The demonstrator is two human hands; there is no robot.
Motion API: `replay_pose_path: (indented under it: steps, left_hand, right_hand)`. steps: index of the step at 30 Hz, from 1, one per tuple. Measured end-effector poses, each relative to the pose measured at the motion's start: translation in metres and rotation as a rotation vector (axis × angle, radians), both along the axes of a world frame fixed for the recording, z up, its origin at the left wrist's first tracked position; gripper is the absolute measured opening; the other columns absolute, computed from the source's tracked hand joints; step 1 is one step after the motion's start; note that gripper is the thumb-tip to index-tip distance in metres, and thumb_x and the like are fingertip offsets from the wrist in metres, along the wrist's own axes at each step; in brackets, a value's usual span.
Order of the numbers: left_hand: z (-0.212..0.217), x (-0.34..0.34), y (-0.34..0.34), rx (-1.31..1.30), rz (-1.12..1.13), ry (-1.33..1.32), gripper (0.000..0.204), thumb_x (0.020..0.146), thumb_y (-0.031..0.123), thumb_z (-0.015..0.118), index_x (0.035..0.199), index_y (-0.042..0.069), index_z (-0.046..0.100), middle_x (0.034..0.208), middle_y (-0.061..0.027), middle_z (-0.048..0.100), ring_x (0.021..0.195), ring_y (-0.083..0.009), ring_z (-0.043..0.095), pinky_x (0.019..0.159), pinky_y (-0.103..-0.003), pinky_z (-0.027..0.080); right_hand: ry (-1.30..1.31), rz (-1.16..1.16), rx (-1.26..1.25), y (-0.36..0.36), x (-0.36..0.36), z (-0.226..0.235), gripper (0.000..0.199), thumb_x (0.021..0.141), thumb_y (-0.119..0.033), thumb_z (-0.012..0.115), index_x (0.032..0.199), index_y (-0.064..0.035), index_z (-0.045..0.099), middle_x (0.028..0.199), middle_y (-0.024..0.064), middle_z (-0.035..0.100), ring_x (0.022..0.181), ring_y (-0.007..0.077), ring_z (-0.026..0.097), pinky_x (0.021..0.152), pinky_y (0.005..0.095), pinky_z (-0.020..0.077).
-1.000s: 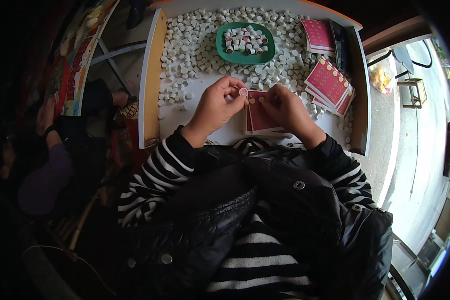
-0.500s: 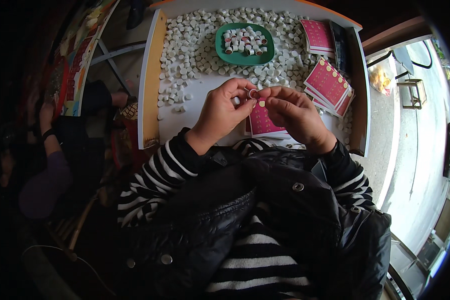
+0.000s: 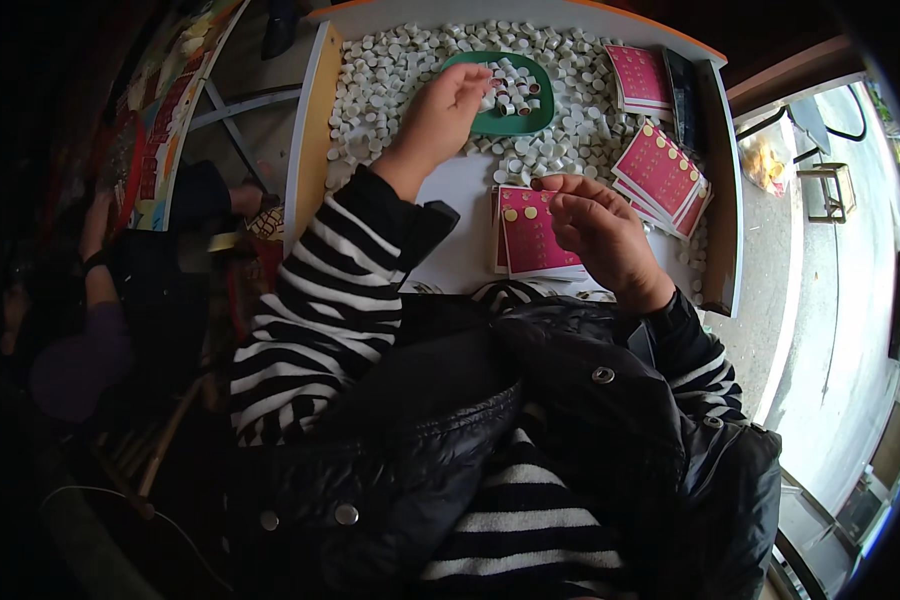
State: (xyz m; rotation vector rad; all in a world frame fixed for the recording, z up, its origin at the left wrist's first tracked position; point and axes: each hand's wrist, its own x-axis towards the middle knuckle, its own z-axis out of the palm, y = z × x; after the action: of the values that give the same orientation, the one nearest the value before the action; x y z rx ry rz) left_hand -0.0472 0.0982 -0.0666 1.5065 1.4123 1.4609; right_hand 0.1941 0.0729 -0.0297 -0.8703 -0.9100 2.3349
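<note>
My left hand (image 3: 438,118) reaches over the left edge of a green tray (image 3: 515,124). Its fingers are stretched toward the small round white caps (image 3: 518,88) heaped there, some showing dark red inside. Whether a fingertip touches a cap is hard to see. Just above a stack of pink cards (image 3: 542,235) hovers my right hand (image 3: 605,228), thumb and forefinger pinched together. A small dark bit shows at its fingertips, too small to name. The top card carries yellow round spots along its upper edge, and my right hand covers its right side.
Loose white caps (image 3: 380,90) are spread over the far part of a walled white table (image 3: 440,250). More pink cards (image 3: 658,165) lie along the right side, beside a dark box (image 3: 681,95). At far left, another person's arm (image 3: 98,250) is near a red-rimmed tray (image 3: 125,165).
My hands have come apart. The left has moved forward from the small round cap they shared, out to the green tray. My right hand has stayed near the card stack, slightly lower.
</note>
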Motion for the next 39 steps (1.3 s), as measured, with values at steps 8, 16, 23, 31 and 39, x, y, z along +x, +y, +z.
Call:
replay_pose_path:
  steps: [8,16,23,31,39]
  left_hand:
    - [-0.013,-0.029,-0.041,-0.285,0.276,0.387,0.015,0.078,0.011,0.067,0.089,0.002,0.061,0.088,-0.0133,0.064,0.082,-0.0271,0.063,0.069,-0.032,0.049]
    - [-0.038,-0.026,-0.057,-0.076,0.385,0.988,0.024,0.069,0.011,0.072,0.089,0.007,0.06,0.081,-0.0105,0.057,0.082,-0.0318,0.058,0.071,-0.043,0.048]
    - [0.0,0.001,-0.079,-0.281,0.094,0.112,0.016,0.08,0.001,0.065,0.093,0.002,0.057,0.089,-0.0057,0.062,0.077,-0.0174,0.061,0.069,-0.03,0.049]
    - [0.036,0.043,-0.1,-0.023,-0.001,0.17,0.029,0.078,-0.006,0.065,0.105,0.001,0.059,0.098,-0.0057,0.064,0.083,-0.0116,0.062,0.072,-0.024,0.05]
    - [0.037,0.05,-0.098,-0.009,-0.022,0.13,0.029,0.076,-0.007,0.066,0.103,0.002,0.062,0.092,-0.0054,0.066,0.074,-0.0115,0.062,0.069,-0.024,0.05]
  right_hand:
    - [-0.004,-0.029,0.002,0.005,0.011,-0.009,0.028,0.091,-0.008,0.051,0.117,0.0023,0.054,0.079,-0.0016,0.051,0.065,0.0047,0.043,0.056,0.0171,0.034]
    - [-0.019,0.027,0.059,0.004,0.005,-0.01,0.029,0.092,-0.009,0.05,0.118,0.0027,0.054,0.079,-0.0017,0.052,0.067,0.0042,0.044,0.056,0.0168,0.0346]
    - [-0.017,0.058,0.056,0.004,0.006,0.001,0.032,0.091,-0.01,0.051,0.12,0.0033,0.052,0.078,-0.0027,0.05,0.064,0.0055,0.041,0.056,0.0173,0.0335]
    - [0.121,0.184,0.028,0.002,-0.008,0.019,0.037,0.088,-0.008,0.051,0.124,0.0031,0.05,0.082,-0.0034,0.05,0.064,0.0072,0.041,0.055,0.0188,0.0327]
    - [0.157,0.204,-0.016,-0.001,-0.011,0.018,0.032,0.089,-0.009,0.053,0.12,0.0005,0.056,0.086,-0.003,0.056,0.063,0.0032,0.042,0.055,0.0163,0.0333]
